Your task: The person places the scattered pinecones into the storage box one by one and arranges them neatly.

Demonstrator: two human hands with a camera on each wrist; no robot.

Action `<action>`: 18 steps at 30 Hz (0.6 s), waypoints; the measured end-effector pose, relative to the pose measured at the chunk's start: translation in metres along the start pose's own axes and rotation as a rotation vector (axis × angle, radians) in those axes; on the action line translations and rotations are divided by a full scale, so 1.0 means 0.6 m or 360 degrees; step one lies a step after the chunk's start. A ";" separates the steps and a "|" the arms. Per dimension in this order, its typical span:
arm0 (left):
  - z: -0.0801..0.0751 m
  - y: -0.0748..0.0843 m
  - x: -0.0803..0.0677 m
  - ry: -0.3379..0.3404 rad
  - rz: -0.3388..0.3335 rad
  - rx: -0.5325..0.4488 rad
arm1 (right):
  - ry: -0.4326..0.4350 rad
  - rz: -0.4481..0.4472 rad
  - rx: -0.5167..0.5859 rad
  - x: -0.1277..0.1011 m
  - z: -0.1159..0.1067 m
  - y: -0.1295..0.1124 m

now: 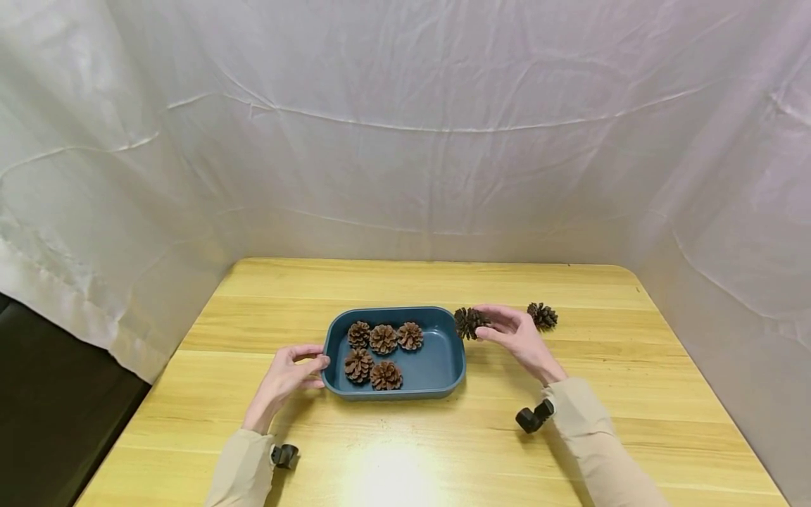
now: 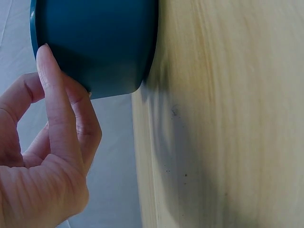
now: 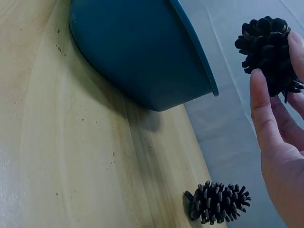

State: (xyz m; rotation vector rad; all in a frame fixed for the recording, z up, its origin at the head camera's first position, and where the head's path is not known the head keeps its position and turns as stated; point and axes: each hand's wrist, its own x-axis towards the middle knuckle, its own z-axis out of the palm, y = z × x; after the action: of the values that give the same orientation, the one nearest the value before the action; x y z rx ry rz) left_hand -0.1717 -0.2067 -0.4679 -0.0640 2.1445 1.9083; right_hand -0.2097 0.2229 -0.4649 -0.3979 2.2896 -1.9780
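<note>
A dark teal tray (image 1: 443,359) sits mid-table and holds several brown pine cones (image 1: 383,339). My left hand (image 1: 288,373) touches the tray's left rim with its fingertips (image 2: 45,57); the tray wall (image 2: 99,42) fills the top of the left wrist view. My right hand (image 1: 510,331) pinches a dark pine cone (image 1: 469,322) just above the tray's right rim; the right wrist view shows that cone (image 3: 268,47) at my fingertips (image 3: 259,95). Another pine cone (image 1: 543,316) lies on the table behind my right hand, and the right wrist view shows it (image 3: 217,203) too.
The wooden table (image 1: 633,394) is closed in by white cloth (image 1: 405,127) at the back and both sides. A dark gap (image 1: 44,401) lies beyond the table's left edge. Bare wood stretches in front of the tray.
</note>
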 end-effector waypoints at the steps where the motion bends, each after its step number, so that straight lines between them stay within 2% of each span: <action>1: 0.000 0.000 0.000 -0.0002 0.0001 -0.0001 | -0.0008 0.0003 -0.0021 0.001 0.001 -0.001; 10: 0.000 0.000 -0.001 -0.0010 0.0004 0.0002 | -0.0007 0.0036 -0.0102 0.006 0.012 -0.011; 18: 0.000 0.000 0.000 -0.0013 0.0011 -0.0004 | -0.0075 -0.0052 -0.0202 0.012 0.023 -0.023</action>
State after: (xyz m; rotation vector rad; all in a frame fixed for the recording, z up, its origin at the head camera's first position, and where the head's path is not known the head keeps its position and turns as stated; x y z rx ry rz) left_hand -0.1715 -0.2067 -0.4676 -0.0488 2.1398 1.9117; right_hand -0.2114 0.2062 -0.4525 -0.4899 2.4017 -1.8223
